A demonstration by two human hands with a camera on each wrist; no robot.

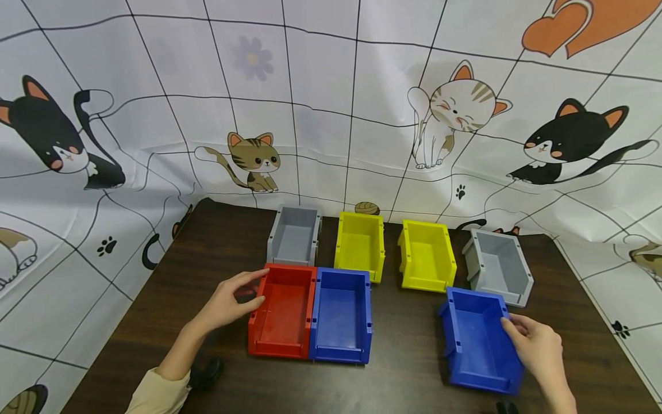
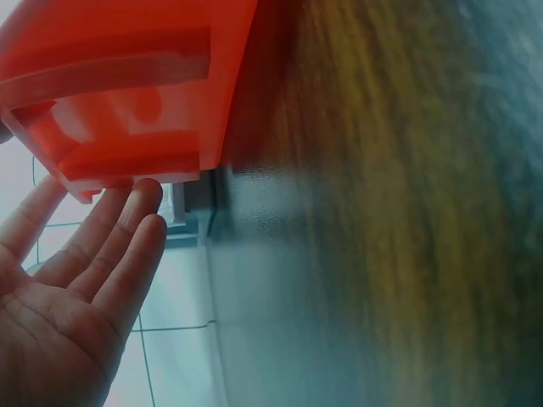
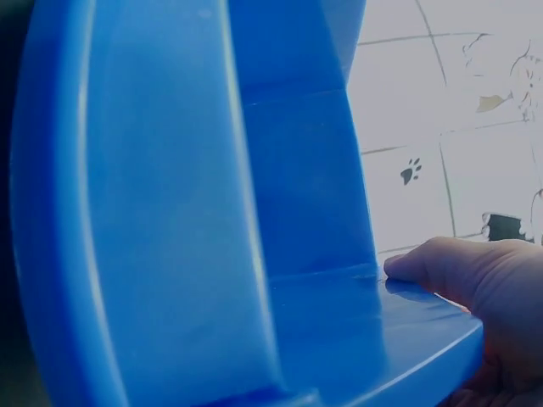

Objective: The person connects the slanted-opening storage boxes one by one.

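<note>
At the left wall of a red plastic bin (image 1: 284, 313) is my left hand (image 1: 230, 302), its fingertips at the rim and back corner. Its fingers (image 2: 127, 254) look nearly straight against the bin's outside in the left wrist view. Flush beside the red bin stands a blue bin (image 1: 341, 316). With thumb and fingers over the right side wall, my right hand (image 1: 538, 342) pinches a second blue bin (image 1: 481, 339), which is turned slightly askew. The thumb (image 3: 424, 263) presses the wall's inner face in the right wrist view; the other fingers are mostly hidden beneath it.
Along the back stand a grey bin (image 1: 295, 236), a yellow bin (image 1: 360, 244), another yellow bin (image 1: 426, 256) and another grey bin (image 1: 499, 267). The dark wooden table (image 1: 398, 368) meets a cat-printed curtain (image 1: 331, 115) behind and at the sides.
</note>
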